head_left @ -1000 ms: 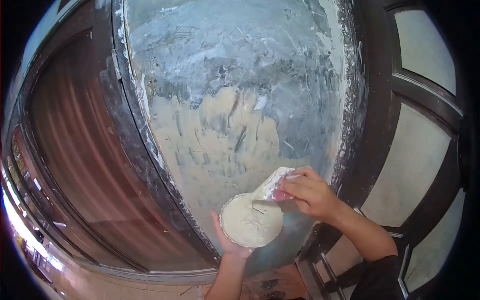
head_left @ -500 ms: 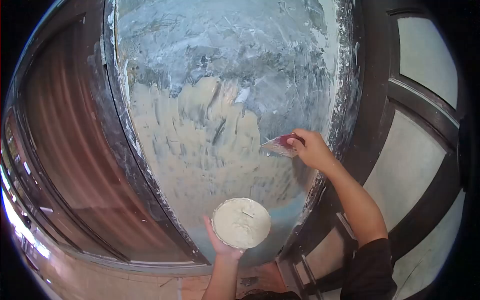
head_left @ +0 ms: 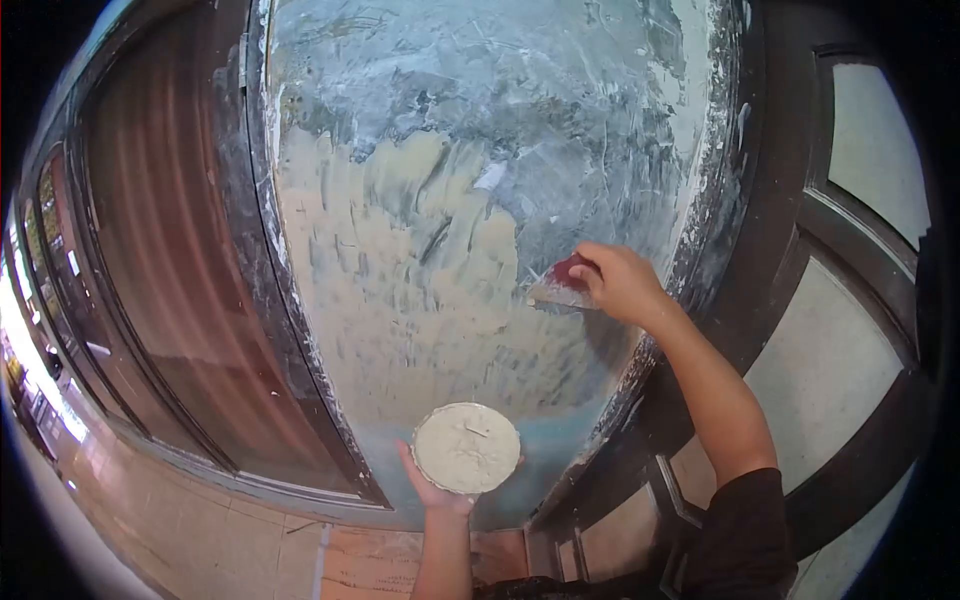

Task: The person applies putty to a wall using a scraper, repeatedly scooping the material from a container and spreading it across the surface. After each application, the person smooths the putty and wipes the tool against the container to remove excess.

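Observation:
A round container of pale filler paste rests on my left hand, whose fingers spread around its side and under it. My right hand grips a putty knife by its dark red handle, with the whitish blade against the wall. The wall panel is bare mottled grey-blue in its upper part and carries a cream layer of paste on its left and lower parts. The blade lies near the right edge of that cream layer.
A dark-framed window with a reddish curtain stands left of the wall. To the right is a dark door with pale panels. Below lie the tiled floor and a printed cardboard sheet.
The view has shifted, with the wall's side edges appearing further right. The putty knife's blade has turned to lie more level. My left hand still holds the container.

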The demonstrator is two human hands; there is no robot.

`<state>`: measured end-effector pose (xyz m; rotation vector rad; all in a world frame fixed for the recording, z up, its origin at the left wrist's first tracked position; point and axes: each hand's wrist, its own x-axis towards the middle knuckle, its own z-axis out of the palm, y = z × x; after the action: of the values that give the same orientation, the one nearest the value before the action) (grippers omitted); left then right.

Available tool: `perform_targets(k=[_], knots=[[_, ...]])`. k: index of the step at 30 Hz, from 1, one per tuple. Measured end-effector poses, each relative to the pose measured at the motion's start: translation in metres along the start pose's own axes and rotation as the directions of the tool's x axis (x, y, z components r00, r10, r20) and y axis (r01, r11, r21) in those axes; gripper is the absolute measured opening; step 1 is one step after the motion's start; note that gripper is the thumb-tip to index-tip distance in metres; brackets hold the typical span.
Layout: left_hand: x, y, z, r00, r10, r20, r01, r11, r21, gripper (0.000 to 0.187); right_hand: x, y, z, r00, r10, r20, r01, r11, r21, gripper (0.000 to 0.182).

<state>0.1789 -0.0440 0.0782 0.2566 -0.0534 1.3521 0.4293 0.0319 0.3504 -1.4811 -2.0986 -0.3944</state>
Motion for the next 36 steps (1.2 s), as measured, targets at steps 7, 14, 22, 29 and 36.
perform_targets(k=[7, 14, 22, 29, 36], knots=[[0.002, 0.011, -0.017, 0.995, 0.077, -0.061, -0.076, 0.997, 0.021, 0.097, 0.000, -0.007, -0.004, 0.999, -0.010, 0.047, 0.011, 1.000, -0.022, 0.011], [0.003, 0.027, 0.000, 0.999, 0.029, 0.013, -0.029, 0.999, 0.028, 0.094, 0.006, -0.005, -0.005, 0.996, 0.008, -0.094, -0.007, 1.000, 0.007, 0.011], [0.006, 0.037, -0.017, 0.996, 0.040, -0.081, -0.043, 0.998, -0.040, 0.094, -0.009, -0.006, 0.018, 0.998, -0.046, -0.047, 0.043, 0.997, -0.058, 0.011], [-0.001, 0.039, -0.006, 0.999, -0.047, 0.004, 0.047, 0.998, -0.037, 0.095, 0.002, -0.013, -0.007, 0.997, 0.065, -0.042, -0.064, 0.998, 0.015, 0.012], [0.002, 0.045, -0.017, 0.999, -0.012, -0.029, 0.012, 1.000, 0.002, 0.095, 0.005, -0.013, 0.017, 0.996, -0.006, -0.084, 0.003, 0.999, -0.038, 0.011]])
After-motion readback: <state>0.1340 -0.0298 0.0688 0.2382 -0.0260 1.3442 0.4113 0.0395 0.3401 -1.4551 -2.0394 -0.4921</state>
